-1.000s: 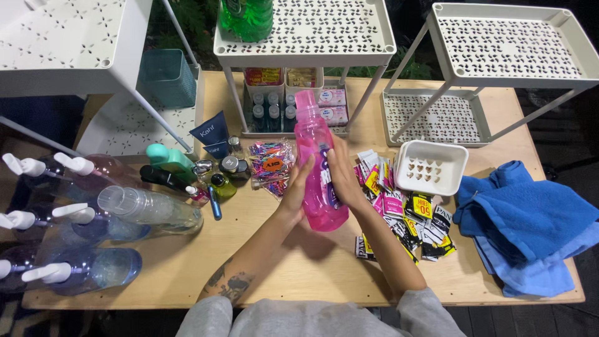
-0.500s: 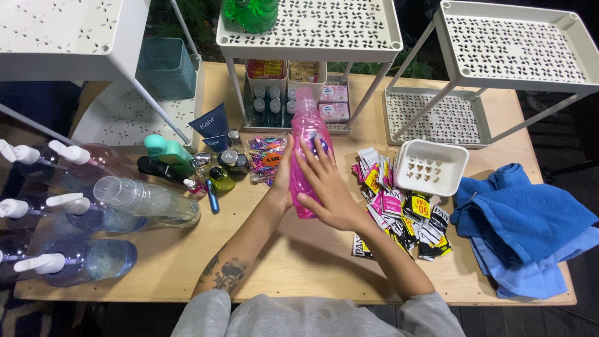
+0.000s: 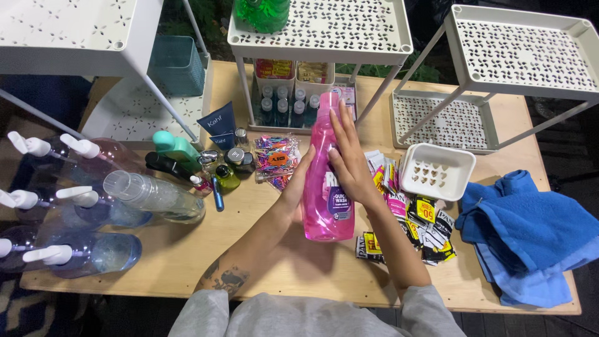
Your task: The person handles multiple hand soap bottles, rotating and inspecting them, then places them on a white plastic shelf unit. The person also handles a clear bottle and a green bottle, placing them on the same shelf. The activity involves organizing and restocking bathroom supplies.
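Hands grip a tall pink plastic bottle (image 3: 327, 187) above the wooden surface (image 3: 187, 249): left hand (image 3: 298, 187) cups it, right hand (image 3: 349, 165) lies spread on it; bottle not yet set down.

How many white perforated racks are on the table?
3: one rack at far left, one in the middle behind the pink bottle, one at right. None seems hidden.

Both hands raised in front, palms facing each other.
The left hand (image 3: 298, 187) has curled fingers and a tattooed forearm; the right hand (image 3: 349, 159) is flat, fingers stretched forward and a little spread.
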